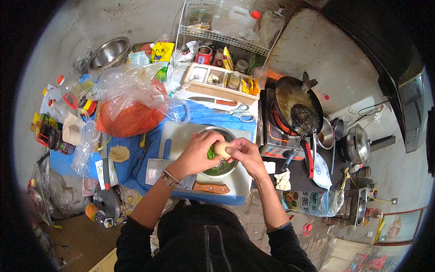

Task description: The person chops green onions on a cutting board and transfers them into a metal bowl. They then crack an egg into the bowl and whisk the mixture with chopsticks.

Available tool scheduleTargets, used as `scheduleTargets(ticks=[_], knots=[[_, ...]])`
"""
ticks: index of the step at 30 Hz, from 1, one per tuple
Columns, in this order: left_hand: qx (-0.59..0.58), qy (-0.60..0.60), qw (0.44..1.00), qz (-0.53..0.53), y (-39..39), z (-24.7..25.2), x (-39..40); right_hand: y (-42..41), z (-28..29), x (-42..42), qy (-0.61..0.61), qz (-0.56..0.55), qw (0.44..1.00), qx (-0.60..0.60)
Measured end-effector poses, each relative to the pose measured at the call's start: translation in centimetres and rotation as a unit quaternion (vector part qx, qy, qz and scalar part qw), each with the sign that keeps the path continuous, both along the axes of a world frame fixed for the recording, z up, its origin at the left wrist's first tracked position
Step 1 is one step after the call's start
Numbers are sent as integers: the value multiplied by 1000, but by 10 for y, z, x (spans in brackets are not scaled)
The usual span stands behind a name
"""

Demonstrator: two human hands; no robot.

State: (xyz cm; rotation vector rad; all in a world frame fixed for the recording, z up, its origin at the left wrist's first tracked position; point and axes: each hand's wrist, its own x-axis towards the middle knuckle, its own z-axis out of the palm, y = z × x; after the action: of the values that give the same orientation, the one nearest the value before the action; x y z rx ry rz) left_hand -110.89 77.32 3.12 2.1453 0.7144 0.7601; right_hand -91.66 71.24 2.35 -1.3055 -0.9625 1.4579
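Observation:
Both my left hand (200, 149) and my right hand (246, 156) hold one pale brown egg (222, 149) between their fingertips. The egg is above a steel bowl (208, 130), and no crack shows on the side I see. Chopped green vegetable (211, 153) lies in the bowl, partly hidden by my hands. Beneath the bowl is a white cutting board (180, 131). Below my left forearm a cleaver blade (154, 170) rests on the board. A brown wooden knife handle (211, 187) lies at the board's near edge.
A wok (283, 88) with a fish tail over its rim sits on the gas stove (272, 146) at right, a wire skimmer (303, 117) across it. Scissors (239, 113) and a knife (214, 100) lie beyond the board, before a seasoning box (221, 93). Plastic bags (136, 85) crowd the left.

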Motion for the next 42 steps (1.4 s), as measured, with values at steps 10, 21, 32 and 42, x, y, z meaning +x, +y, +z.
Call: scheduleTargets(ticks=[10, 21, 32, 42], knots=[[61, -7, 997, 38, 2, -17, 12, -2, -19, -6, -18, -16, 998, 63], [40, -14, 998, 54, 13, -21, 22, 17, -33, -2, -182, 12, 980, 74], [-64, -31, 997, 24, 23, -30, 17, 19, -44, 10, -127, 66, 988, 58], [-87, -33, 996, -13, 31, -27, 6, 18, -29, 5, -159, 62, 984, 45]])
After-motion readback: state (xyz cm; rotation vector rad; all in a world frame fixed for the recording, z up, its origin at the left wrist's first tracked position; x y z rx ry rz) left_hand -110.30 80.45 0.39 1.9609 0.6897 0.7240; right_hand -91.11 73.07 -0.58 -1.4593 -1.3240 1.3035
